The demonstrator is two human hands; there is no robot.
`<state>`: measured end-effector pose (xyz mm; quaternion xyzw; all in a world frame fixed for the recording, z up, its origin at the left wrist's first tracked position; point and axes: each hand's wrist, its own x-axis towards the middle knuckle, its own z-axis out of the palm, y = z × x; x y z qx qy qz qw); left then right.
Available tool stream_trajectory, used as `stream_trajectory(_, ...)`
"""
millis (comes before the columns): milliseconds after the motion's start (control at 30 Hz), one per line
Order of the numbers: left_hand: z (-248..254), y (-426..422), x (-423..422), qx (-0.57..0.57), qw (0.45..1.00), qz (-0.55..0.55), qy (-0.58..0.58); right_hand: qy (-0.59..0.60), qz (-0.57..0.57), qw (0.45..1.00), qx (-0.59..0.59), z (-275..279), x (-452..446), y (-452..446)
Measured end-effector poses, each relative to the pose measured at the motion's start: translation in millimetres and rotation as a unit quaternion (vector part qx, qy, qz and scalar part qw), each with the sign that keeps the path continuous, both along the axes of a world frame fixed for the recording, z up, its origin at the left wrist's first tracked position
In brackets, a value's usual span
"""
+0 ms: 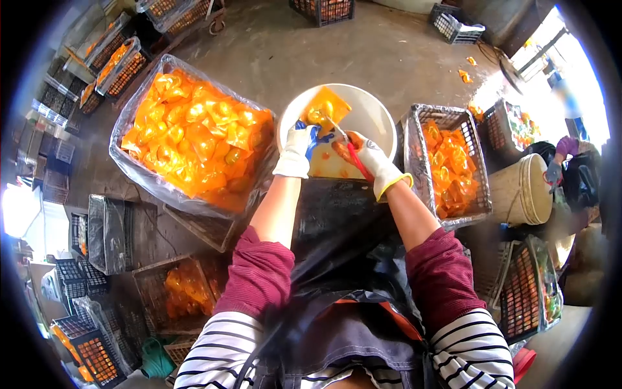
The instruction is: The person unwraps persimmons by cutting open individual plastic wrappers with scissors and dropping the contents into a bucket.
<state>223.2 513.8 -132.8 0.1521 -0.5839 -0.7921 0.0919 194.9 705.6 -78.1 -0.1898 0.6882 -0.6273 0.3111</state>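
My left hand [299, 144], in a white glove with blue fingers, is closed on a translucent orange plastic piece [327, 104] with a rounded bulge. My right hand [372, 159], in a white and orange glove with a yellow cuff, grips red-handled scissors [357, 159]. Their metal blades reach the near edge of the orange piece; the exact contact is too small to tell. Both hands are above a white bucket [393, 129], which has small orange scraps inside.
Left of the bucket, a plastic-lined crate [115, 146] is heaped with orange pieces. A black crate [481, 170] on the right holds more. Beyond it are a lidded-looking pale bucket [512, 194] and another person's gloved hand [553, 173]. Stacked crates [110, 233] line the left.
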Motion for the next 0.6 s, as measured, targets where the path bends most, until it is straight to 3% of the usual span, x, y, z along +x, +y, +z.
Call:
stream_trajectory(33,24,9,7,0.053,0.998,0.014,-0.023,-0.011,-0.006,1.000,-0.005,0,0,1)
stream_trajectory(133,13,4,3,0.086,0.994,0.018,-0.072,-0.003,0.002,1.000,0.029,10,5,1)
stream_trajectory(233,25,10,17,0.115,0.991,0.042,-0.048,-0.101,0.009,0.989,0.109,24,6,4)
stream_trajectory(333,19,7,16,0.060,0.997,0.022,-0.053,-0.024,0.013,0.995,0.094,0,2,2)
stream_trajectory(400,-37,-6,-2,-0.024,0.997,-0.013,-0.070,0.066,-0.011,0.995,0.077,0,7,-1)
stream_trajectory(433,-38,-6,-2,-0.026,0.997,-0.009,-0.075,0.110,-0.023,0.991,0.068,0,9,-2)
stream_trajectory(467,-39,-6,-2,-0.028,0.996,-0.005,-0.079,0.058,-0.012,0.994,0.088,4,9,-2)
stream_trajectory(533,15,13,15,0.052,0.994,0.044,-0.080,-0.045,0.009,0.991,0.128,18,9,1)
stream_trajectory(600,26,16,19,0.067,0.994,0.049,-0.074,-0.061,0.006,0.991,0.119,17,9,1)
